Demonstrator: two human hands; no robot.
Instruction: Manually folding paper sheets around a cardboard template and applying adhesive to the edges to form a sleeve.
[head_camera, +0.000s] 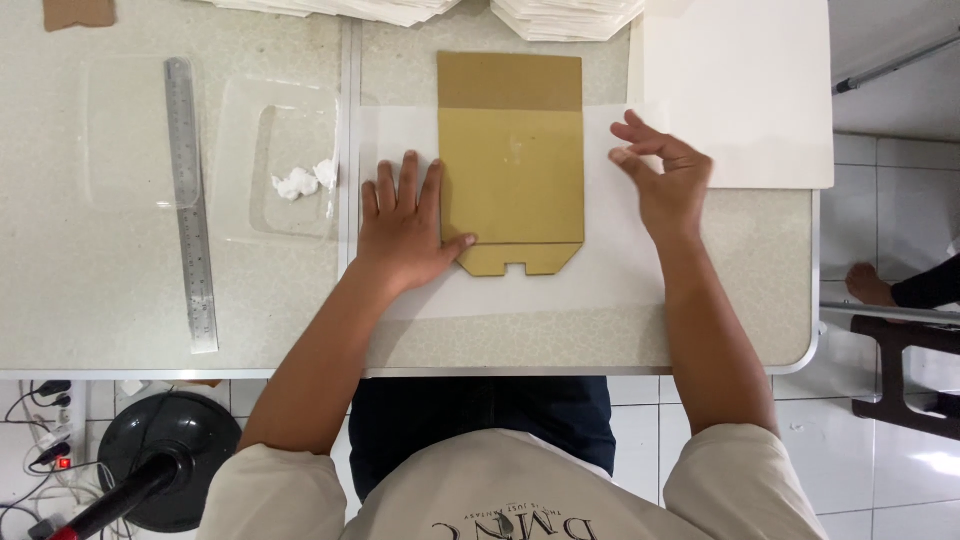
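A brown cardboard template (512, 165) with a notched lower end lies on a thin translucent white sheet (610, 265) spread over the table. My left hand (403, 225) lies flat on the sheet beside the template's left edge, thumb touching its lower corner. My right hand (665, 180) is at the sheet's right edge, fingers curled and pinching the edge of the sheet near the template's right side.
A steel ruler (190, 200) lies at the left. A clear shallow tray (270, 170) holds a dab of white paste (300, 182). Stacks of white paper (565, 18) sit at the back, a white board (740, 90) at the right. Another person's foot (868, 287) shows at the far right.
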